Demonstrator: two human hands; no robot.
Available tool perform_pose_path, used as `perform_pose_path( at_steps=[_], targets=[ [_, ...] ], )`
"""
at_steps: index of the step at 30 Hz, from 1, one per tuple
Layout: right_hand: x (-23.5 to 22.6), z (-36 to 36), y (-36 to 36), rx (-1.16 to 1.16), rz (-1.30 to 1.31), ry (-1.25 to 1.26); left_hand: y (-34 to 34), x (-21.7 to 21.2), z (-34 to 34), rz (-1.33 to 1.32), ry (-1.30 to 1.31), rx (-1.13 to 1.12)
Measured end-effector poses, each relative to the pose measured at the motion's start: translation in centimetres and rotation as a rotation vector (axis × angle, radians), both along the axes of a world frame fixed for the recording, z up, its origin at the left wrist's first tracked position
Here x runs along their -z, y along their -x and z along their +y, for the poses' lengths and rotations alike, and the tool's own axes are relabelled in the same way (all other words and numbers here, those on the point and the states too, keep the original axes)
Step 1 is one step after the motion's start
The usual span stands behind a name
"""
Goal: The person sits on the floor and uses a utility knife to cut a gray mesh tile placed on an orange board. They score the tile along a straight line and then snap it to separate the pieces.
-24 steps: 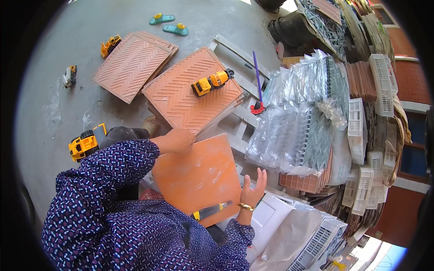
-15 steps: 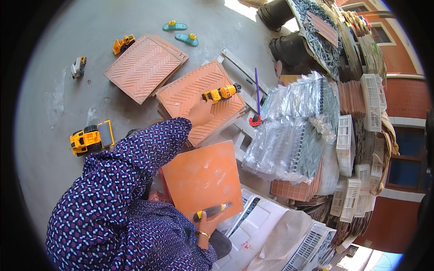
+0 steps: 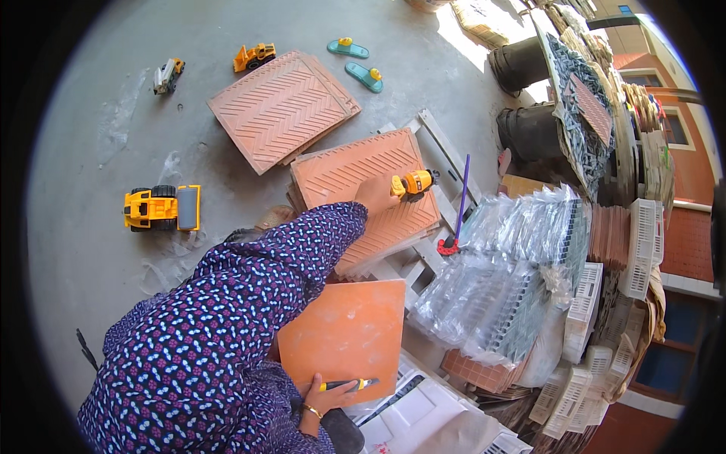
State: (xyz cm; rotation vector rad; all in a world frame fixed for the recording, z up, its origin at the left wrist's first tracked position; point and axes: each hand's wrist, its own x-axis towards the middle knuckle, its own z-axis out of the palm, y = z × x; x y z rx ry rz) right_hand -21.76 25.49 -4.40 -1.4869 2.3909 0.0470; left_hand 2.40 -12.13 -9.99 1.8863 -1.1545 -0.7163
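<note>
My left hand (image 3: 376, 194) reaches out to a small yellow toy truck (image 3: 413, 182) on the ridged terracotta tile stack (image 3: 355, 170), its grip unclear. My right hand (image 3: 334, 394), closed round a yellow-handled tool (image 3: 349, 384), steadies a smooth orange square tile (image 3: 344, 333) on my lap.

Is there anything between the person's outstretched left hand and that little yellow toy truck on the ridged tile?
Nothing visible. The left hand lies on the ridged tile stack, right beside the yellow toy truck, with no object between them; whether they touch cannot be told. The right hand is far off, holding a yellow-and-black tool against the smooth orange tile.
</note>
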Motion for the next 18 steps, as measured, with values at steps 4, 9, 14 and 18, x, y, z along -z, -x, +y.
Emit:
perform_pose_path(
  at_steps=[4, 9, 14, 18],
  targets=[
    [0.2, -0.6, -0.2, 0.045, 0.03, -0.004, -2.4, -0.7, -1.4, 0.035, -0.087, -0.034],
    [-0.3, -1.1, -0.7, 0.08, 0.023, -0.002, -7.0, -1.5, -1.9, 0.083, -0.124, -0.419],
    [-0.1, -1.2, -0.9, 0.077, 0.038, 0.029, -12.0, -0.1, -1.0, 0.104, -0.222, -0.572],
    [0.7, -0.7, -0.3, 0.089, 0.016, 0.03, -12.7, -0.7, -0.5, 0.095, -0.238, -0.626]
  ],
)
